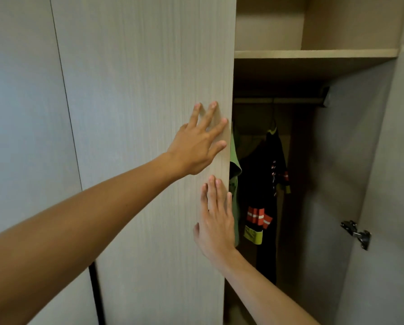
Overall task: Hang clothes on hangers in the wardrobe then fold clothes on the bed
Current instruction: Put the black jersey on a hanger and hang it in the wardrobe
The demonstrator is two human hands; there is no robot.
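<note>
Nearest the camera, the two forearms reached in from the lower left and lower right, and both hands lay flat on the pale wood-grain wardrobe door (149,90), close to its right-hand free edge. The right hand (216,227) sat lower, its fingers straight, together and pointing up, grasping nothing; the left hand (196,146) sat just above it, its fingers spread and released, palm to the panel and likewise holding nothing. The step in hand looked to be moving this door by flat pressure, and it would go best with both palms kept well apart along the edge so the panel swung evenly on its hinges, and with the fingertips kept on the face of the door, not curled round the edge where the frame could pinch them. Beyond the edge, the wardrobe stood open on the right. A green garment (234,165) hung just behind the door edge, near enough to be caught if the door closed, so it wanted watching. Farther in hung a dark garment (265,184) with red and silver reflective bands and a yellow patch, from the rail (290,100); its hanger was probably there, though the shadow hid it. Above the rail ran a bare shelf (313,53), and on the right a metal hinge (357,233) showed on the other open door.
</note>
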